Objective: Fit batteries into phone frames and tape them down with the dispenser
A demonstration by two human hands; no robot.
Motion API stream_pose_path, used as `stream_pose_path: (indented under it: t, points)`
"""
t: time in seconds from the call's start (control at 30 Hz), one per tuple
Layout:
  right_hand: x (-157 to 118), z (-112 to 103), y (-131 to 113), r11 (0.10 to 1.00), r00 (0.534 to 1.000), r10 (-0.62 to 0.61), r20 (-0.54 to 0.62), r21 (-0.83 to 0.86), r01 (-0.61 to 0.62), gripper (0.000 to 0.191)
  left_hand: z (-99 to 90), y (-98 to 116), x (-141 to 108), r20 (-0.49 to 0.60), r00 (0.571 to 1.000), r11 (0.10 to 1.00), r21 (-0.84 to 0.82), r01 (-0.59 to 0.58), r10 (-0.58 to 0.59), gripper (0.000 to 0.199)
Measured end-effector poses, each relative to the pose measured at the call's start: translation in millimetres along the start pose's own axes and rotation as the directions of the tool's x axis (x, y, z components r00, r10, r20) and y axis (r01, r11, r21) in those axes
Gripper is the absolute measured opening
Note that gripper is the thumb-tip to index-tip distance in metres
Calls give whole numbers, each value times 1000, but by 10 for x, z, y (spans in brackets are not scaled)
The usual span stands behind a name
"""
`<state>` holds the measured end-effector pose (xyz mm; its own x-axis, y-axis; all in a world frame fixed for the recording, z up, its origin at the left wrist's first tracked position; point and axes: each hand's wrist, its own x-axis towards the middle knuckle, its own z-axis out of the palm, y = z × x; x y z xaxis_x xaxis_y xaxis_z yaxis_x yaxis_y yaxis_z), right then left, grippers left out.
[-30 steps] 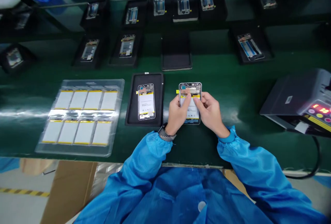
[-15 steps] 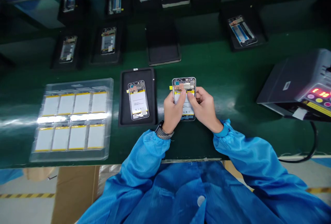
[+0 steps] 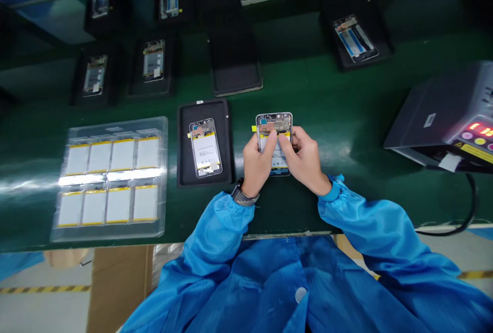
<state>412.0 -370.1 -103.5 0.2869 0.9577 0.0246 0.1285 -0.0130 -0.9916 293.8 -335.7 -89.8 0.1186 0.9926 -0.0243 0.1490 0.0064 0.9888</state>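
An opened phone, its circuit board and white battery exposed, is held upright between both hands above the bench. My left hand grips its left edge, thumb pressed near the battery's yellow top strip. On the other edge my right hand is closed, its thumb meeting the same strip beside the left one. Fingers under the phone are hidden. A yellow tab sticks out at the phone's upper left. Beside my left hand, a second opened phone with a battery lies in a black tray.
A clear plastic tray with several white batteries is at the left. Farther back, a black tray and several trays with opened phones, one phone at right, line the green bench. A grey machine with red digits stands at right.
The camera view has shifted slightly. Both hands keep the same hold on the phone, thumbs still at the battery's top strip.
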Motion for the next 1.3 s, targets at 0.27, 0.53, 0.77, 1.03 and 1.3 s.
stream_pose_path:
  t: [0.27,0.53,0.77,1.03,1.3]
  points:
    - [17,2,36,999,998,18,-57,-33,-20,31,31,-6,7,-9,999,999,22,48,-47,30]
    - [20,-22,65,996,999,-11,-46,-90,7,30,11,-26,-14,1,998,997,42,64,-64,30]
    - [20,-16,42,996,999,-10,-35,-84,7,28,22,-22,-10,-10,999,999,3,53,-53,24]
    - [-9,50,5,1000,992,-12,-129,11,14,28,65,-39,-25,-82,993,996,-26,80,-82,24]
    - [11,-27,-39,993,996,57,-66,103,-50,34,24,-86,5,22,993,990,-72,119,-118,33]
